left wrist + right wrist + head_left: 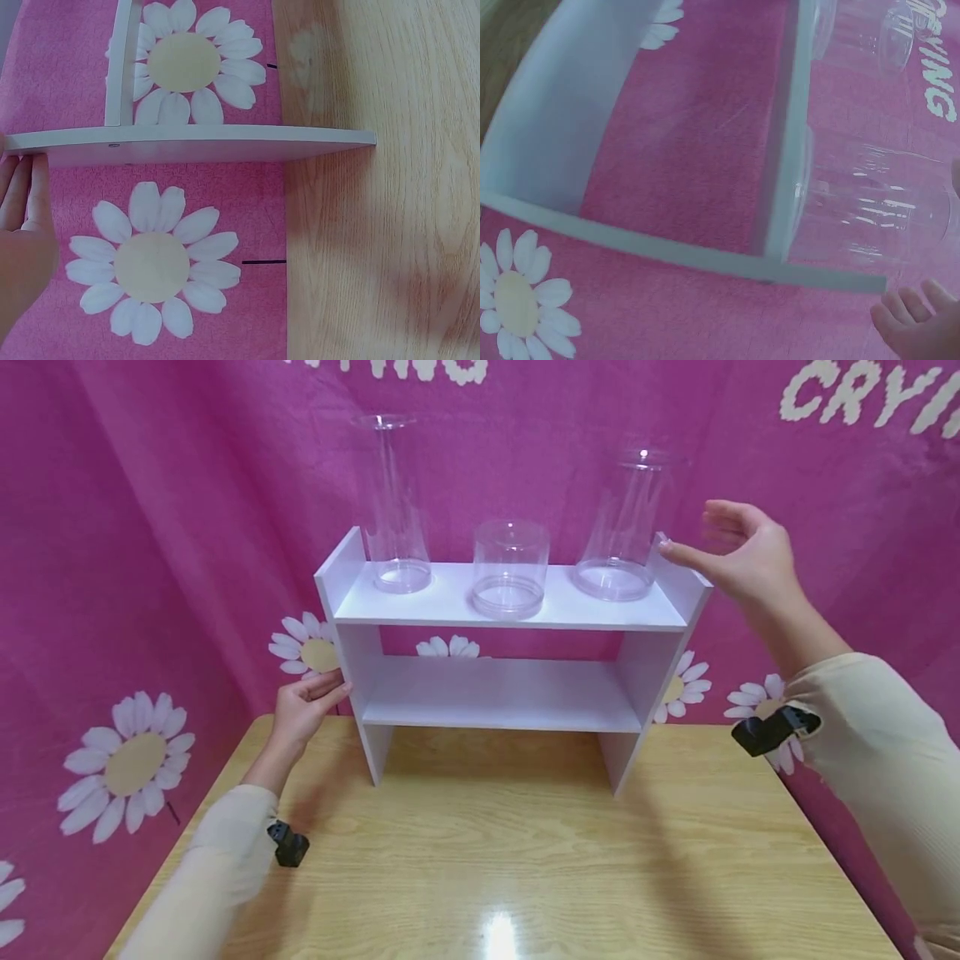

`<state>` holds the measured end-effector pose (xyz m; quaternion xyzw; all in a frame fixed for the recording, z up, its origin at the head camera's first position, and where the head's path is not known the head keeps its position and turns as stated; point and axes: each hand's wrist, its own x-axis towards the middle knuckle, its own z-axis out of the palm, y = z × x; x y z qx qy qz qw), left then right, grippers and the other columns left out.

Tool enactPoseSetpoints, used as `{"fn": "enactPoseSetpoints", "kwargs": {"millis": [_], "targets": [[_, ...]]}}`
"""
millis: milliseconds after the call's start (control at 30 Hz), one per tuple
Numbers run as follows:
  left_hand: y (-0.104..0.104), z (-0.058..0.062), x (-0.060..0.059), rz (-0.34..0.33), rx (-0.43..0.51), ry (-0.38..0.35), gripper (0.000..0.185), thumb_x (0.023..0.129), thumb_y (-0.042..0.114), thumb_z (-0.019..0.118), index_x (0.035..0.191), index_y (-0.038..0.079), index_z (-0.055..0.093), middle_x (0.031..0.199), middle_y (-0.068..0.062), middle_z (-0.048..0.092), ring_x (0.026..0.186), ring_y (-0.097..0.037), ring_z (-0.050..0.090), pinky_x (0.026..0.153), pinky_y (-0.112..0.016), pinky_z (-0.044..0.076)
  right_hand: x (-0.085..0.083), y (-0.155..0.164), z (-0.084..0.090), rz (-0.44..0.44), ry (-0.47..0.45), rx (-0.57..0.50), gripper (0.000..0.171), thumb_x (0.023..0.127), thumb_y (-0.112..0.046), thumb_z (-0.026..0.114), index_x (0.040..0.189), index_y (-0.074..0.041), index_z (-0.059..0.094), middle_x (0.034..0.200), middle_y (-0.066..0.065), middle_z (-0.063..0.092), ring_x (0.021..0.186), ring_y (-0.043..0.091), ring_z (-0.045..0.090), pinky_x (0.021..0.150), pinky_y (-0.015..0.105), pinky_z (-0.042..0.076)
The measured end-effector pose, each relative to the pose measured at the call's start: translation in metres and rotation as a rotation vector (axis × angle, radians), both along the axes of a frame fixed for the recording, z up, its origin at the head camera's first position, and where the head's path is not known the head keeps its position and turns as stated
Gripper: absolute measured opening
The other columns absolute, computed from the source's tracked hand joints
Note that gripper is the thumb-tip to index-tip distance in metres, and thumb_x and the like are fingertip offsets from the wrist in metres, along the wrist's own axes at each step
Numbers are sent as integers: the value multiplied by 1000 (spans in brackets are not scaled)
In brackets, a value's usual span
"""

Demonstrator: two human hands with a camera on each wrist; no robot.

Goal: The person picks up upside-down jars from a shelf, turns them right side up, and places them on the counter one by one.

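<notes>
Left hand (303, 706) fingers straight against shelf (510, 610) side; right hand (738, 556) loosely spread beside top edge.

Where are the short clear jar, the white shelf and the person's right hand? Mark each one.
short clear jar (510, 568): head view, on the middle of its clear wall.
white shelf (501, 693): head view, on the bare lower board.
right hand (742, 556): head view, on the middle of the hand.
</notes>
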<state>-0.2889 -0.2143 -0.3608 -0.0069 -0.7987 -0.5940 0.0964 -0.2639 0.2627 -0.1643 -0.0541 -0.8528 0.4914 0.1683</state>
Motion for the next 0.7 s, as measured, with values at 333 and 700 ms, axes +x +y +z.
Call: {"fn": "enactPoseSetpoints", "kwargs": {"millis": [333, 700], "targets": [[0, 0, -2, -47, 20, 37, 48, 88, 19, 69, 129, -5, 57, 118, -4, 65, 82, 21, 57, 77, -3, 49, -24, -19, 39, -10, -139, -44, 102, 74, -52, 76, 154, -33, 15, 163, -10, 15, 151, 12, 12, 126, 36, 14], [-1, -2, -4, -37, 28, 35, 47, 88, 17, 69, 128, -5, 57, 118, -5, 65, 81, 22, 57, 77, -3, 49, -41, -46, 52, -85, -216, -57, 121, 67, -62, 76, 155, -30, -1, 164, -7, 8, 152, 14, 12, 125, 34, 16]]}}
